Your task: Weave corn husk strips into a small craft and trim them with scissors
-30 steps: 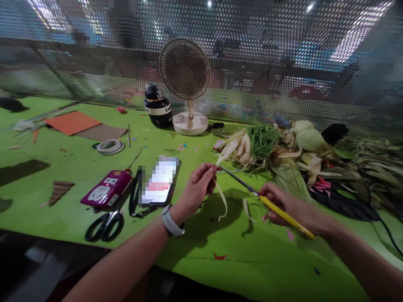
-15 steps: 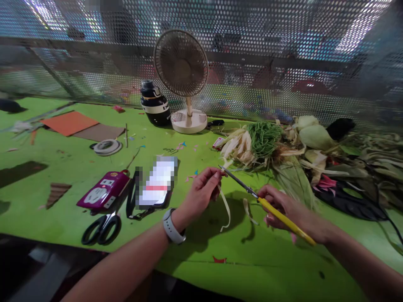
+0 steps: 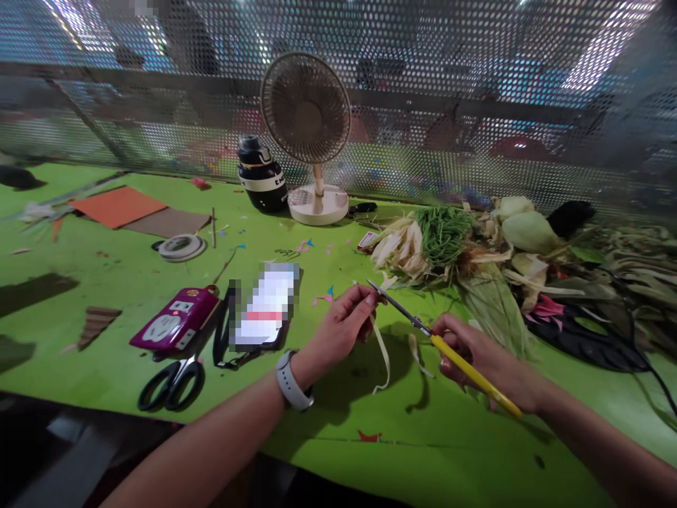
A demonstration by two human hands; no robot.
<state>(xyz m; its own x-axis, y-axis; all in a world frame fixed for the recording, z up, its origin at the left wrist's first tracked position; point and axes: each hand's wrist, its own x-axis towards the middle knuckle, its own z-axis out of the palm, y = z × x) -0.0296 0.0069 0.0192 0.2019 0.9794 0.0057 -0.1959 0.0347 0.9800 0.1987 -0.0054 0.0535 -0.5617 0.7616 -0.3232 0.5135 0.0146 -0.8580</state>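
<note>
My left hand point(image 3: 349, 323), with a grey watch on its wrist, pinches a thin pale husk strip point(image 3: 381, 349) that hangs down over the green table point(image 3: 449, 451). My right hand point(image 3: 470, 351) is wrapped round yellow-handled scissors point(image 3: 470, 370). Their blades point up and left, with the tips right beside my left fingertips. A second short pale strip point(image 3: 419, 356) lies on the table below the blades. Beyond my hands sits a pile of pale husks point(image 3: 399, 247) with a green bundle point(image 3: 444, 233).
A phone point(image 3: 266, 307), a purple case point(image 3: 177, 317) and black-handled scissors point(image 3: 172, 384) lie to the left. At the back stand a fan point(image 3: 307, 109) and a black bottle point(image 3: 261, 176) before a mesh screen. A black mask-like item point(image 3: 597, 339) lies at right.
My left hand and the hanging strip have shifted slightly right. The yellow scissors have moved slightly left with my right hand, their tips still by my left fingers.
</note>
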